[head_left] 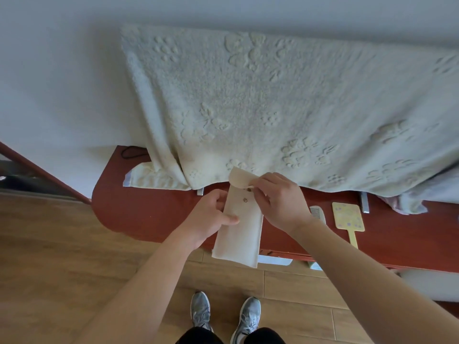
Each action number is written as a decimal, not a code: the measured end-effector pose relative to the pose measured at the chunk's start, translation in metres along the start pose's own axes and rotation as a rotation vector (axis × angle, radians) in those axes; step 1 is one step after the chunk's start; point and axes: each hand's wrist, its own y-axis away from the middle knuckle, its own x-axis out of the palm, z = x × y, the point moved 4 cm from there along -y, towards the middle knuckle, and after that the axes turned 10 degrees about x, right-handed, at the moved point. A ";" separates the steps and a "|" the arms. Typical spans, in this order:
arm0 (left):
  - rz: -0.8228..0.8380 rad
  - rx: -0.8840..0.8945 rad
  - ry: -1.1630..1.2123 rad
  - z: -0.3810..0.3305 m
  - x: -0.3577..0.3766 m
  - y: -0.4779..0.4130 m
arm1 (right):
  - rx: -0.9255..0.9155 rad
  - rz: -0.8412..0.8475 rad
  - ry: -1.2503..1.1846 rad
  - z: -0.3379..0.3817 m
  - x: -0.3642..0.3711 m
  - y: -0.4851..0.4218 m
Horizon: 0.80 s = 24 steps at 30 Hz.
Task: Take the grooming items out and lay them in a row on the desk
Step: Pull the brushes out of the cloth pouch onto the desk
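Pouch [242, 234] of cream cloth, gripped at its left edge by the left hand [211, 217], thumb laid across the front, fingers curled behind. Far-end flap [239, 178] pinched between thumb and fingertips of the right hand [280, 202] and turned back, snap studs [245, 199] bared below it. Long axis running straight away from the body: mouth at the far end, closed bottom toward the person and hanging past the near edge of the worktop [149, 209]. Right hand nearer the mouth, so probably the one to reach in, along that axis toward the body, with the left steadying the cloth. Contents hidden; cannot tell what remains inside. Just right of the right wrist, already on the worktop: a pale comb [318, 212], partly covered by the wrist, and beside it a yellow paddle [347, 216], handle toward the near edge, both roughly parallel to the pouch. Likely next place in the row: left of the comb. Beyond, a pale embossed blanket [273, 108] draped onto the back of the worktop; below, wooden floor [62, 244] and grey shoes [201, 309].
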 end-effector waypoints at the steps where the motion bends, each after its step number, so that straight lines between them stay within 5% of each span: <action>1: 0.005 0.004 0.003 0.000 0.000 0.000 | 0.012 -0.007 -0.001 0.001 -0.002 -0.004; 10: 0.048 0.053 -0.023 -0.008 -0.008 0.000 | 0.140 -0.159 -0.003 -0.007 -0.030 -0.049; 24: 0.123 0.059 -0.047 -0.003 -0.021 -0.002 | 0.299 -0.107 -0.012 -0.025 -0.007 -0.069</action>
